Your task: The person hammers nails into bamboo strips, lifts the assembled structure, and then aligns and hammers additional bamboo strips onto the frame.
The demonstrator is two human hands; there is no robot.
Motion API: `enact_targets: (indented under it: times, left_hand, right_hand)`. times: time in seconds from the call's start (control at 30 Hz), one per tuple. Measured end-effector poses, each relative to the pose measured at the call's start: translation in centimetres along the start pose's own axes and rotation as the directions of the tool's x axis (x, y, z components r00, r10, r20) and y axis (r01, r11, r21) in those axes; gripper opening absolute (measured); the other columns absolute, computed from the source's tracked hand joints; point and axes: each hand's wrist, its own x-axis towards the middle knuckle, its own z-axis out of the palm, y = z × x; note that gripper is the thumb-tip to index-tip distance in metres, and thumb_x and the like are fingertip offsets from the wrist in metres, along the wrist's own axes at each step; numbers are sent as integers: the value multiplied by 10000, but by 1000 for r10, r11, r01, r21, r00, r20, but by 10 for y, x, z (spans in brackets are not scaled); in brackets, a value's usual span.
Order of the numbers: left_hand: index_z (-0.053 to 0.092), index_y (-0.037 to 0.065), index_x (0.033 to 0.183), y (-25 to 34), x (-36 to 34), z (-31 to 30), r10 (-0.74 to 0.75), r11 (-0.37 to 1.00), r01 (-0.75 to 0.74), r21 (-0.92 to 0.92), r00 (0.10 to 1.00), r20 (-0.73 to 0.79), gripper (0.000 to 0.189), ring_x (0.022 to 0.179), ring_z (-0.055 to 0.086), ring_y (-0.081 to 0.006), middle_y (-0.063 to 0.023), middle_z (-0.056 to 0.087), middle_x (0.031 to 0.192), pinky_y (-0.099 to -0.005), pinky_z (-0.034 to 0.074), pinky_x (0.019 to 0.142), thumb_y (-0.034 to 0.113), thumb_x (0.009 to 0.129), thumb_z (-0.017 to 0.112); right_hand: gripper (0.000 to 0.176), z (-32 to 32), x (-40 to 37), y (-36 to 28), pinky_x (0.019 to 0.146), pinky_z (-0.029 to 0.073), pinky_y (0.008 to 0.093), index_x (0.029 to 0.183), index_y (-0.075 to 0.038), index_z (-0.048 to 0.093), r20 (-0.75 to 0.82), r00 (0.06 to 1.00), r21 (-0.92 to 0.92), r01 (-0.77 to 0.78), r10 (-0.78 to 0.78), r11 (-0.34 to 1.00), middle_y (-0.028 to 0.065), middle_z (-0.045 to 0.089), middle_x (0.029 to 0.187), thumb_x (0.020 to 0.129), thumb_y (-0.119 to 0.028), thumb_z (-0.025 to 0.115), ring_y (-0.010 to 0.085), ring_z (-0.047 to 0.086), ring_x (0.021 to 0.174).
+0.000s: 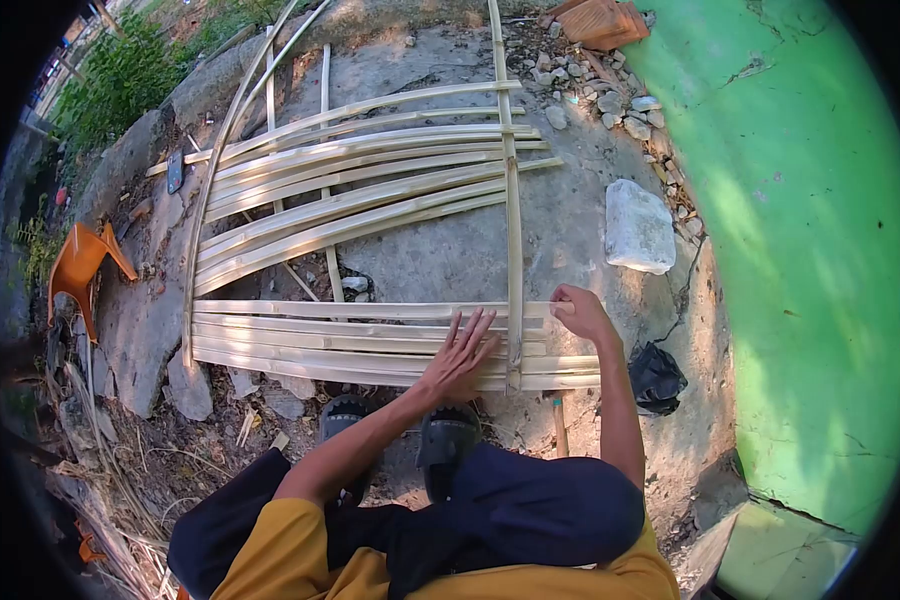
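Note:
Bamboo slats lie side by side across two long upright strips, one bamboo strip [513,220] on the right and a curved one [208,195] on the left. My left hand [458,360] rests with fingers spread on the lower group of slats [300,345], just left of the right strip. With closed fingers, my right hand [582,312] grips the right end of the top bamboo slat [370,310] in that group, beyond the strip. An upper group of slats [370,200] lies further away, fanned unevenly.
A whitish block [638,225] and a black plastic bag [655,378] lie to the right, before a green surface [800,250]. A wooden handle [560,425] shows near my knee. Left are an orange plastic chair [82,265] and a dark phone-like object [175,172]. Rubble [610,100] lies far right.

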Motion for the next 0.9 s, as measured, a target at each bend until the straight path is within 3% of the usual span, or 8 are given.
enact_targets:
  times: [0.1, 0.27, 0.4, 0.47, 0.6, 0.67, 0.8, 0.9]
  left_hand:
    - [361, 51, 1560, -4, 4, 6, 100, 980, -72, 186, 985, -142, 1260, 1588, 92, -433, -263, 130, 1696, -630, 36, 1277, 491, 498, 878]
    - [296, 34, 1590, 4, 7, -10, -76, 996, 75, -46, 997, -18, 1218, 1587, 77, -456, -291, 124, 1687, -642, 4, 1266, 328, 528, 813]
    - [272, 44, 1606, 3, 8, -12, -86, 995, 90, -48, 993, 80, 1244, 1587, 84, -451, -275, 134, 1690, -655, 1, 1259, 318, 518, 808]
    - [247, 49, 1620, -7, 9, 26, 0, 971, 58, 233, 970, -241, 1284, 1590, 93, -435, -260, 142, 1692, -668, 5, 1255, 299, 497, 817]
    - [221, 53, 1631, -4, 7, 28, -40, 986, 69, 155, 982, -187, 1347, 1592, 99, -418, -249, 150, 1692, -675, 3, 1255, 309, 467, 848]
    - [213, 60, 1633, 2, 6, 3, -99, 994, 97, 50, 994, 37, 1389, 1593, 98, -410, -246, 159, 1689, -674, -8, 1258, 346, 447, 875]
    - [210, 72, 1636, -2, 4, 7, -71, 995, 76, 69, 995, -64, 1419, 1592, 102, -406, -241, 165, 1687, -668, -14, 1262, 390, 431, 888]
    - [239, 98, 1631, -2, 0, 9, -76, 991, 73, 109, 997, 20, 1096, 1589, 146, -385, -229, 204, 1684, -667, 39, 1267, 362, 687, 730]
  right_hand:
    - [244, -3, -8, -7, 906, 544, 442, 1061, -39, 677, -7, 1000, -37, 27, -28, 999, 181, 740, 1019, 856, -161, 726, 358, 710, 1018]
    - [260, 0, -13, -4, 926, 539, 441, 1072, -41, 665, -23, 998, -7, 63, -64, 998, 180, 737, 1056, 846, -158, 720, 358, 706, 1046]
    - [248, 0, -19, -13, 925, 541, 439, 1065, -35, 664, -24, 999, -52, 38, -40, 998, 177, 736, 1053, 844, -137, 713, 360, 707, 1042]
    - [243, 7, -21, -9, 919, 543, 433, 1057, -32, 661, -96, 994, -23, 45, -47, 999, 173, 736, 1043, 838, -124, 712, 363, 706, 1039]
    - [232, 25, -23, 5, 907, 547, 430, 1042, -36, 659, -141, 986, 5, 92, -91, 996, 175, 735, 1033, 832, -120, 712, 366, 705, 1027]
    - [230, 27, -23, 5, 912, 543, 444, 1040, -34, 650, -139, 985, -31, 102, -106, 994, 180, 732, 1028, 836, -122, 712, 377, 700, 1028]
    - [227, 25, -30, -2, 908, 534, 467, 1039, -33, 640, -191, 972, -51, 133, -140, 990, 192, 723, 1038, 842, -123, 708, 398, 687, 1033]
    - [230, 55, -30, 23, 897, 526, 484, 1042, -29, 633, -236, 958, -95, 143, -162, 985, 201, 710, 1042, 843, -120, 704, 414, 675, 1031]
